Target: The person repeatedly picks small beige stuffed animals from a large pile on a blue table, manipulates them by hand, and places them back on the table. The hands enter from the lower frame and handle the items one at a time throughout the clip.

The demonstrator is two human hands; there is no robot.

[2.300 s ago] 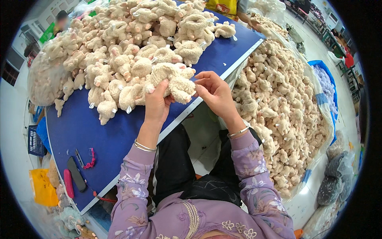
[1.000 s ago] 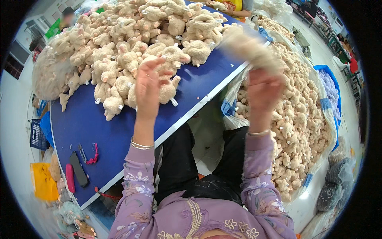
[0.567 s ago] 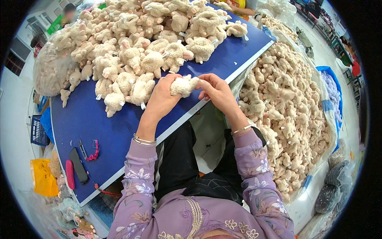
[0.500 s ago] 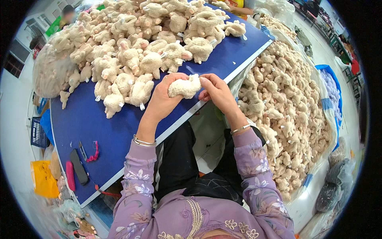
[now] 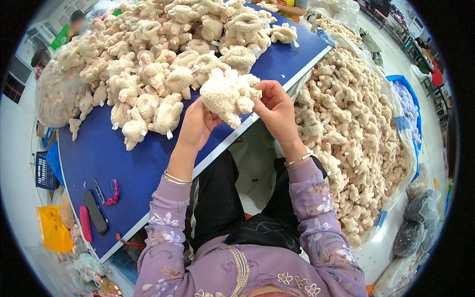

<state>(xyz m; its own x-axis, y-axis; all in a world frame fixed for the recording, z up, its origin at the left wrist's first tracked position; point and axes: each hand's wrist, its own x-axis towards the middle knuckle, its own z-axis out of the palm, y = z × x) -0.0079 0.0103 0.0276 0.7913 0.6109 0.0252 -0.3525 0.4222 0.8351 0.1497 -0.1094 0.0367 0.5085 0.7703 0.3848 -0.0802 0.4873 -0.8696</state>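
Note:
A cream plush toy skin [image 5: 221,95], fleecy and with stubby limbs, is held between my two hands above the front edge of the blue table [image 5: 163,151]. My left hand [image 5: 197,123] grips its left underside, with part of the fingers hidden behind the fleece. At the other side, my right hand [image 5: 275,106] pinches the end of one limb between thumb and fingers. Just beyond lies a big heap of similar plush pieces [image 5: 151,69], several with small white tags.
A large sack [image 5: 346,153] full of like plush pieces stands to the right of the table. Thread snips [image 5: 100,192], a dark grey bar [image 5: 95,213] and a pink case [image 5: 85,223] lie at the table's left corner. Another person's arm [image 5: 292,9] shows at the far edge.
The plush piece has been turned and spread, so its body and limbs now show where it was bunched in my left hand. My right hand has shifted slightly and holds a limb.

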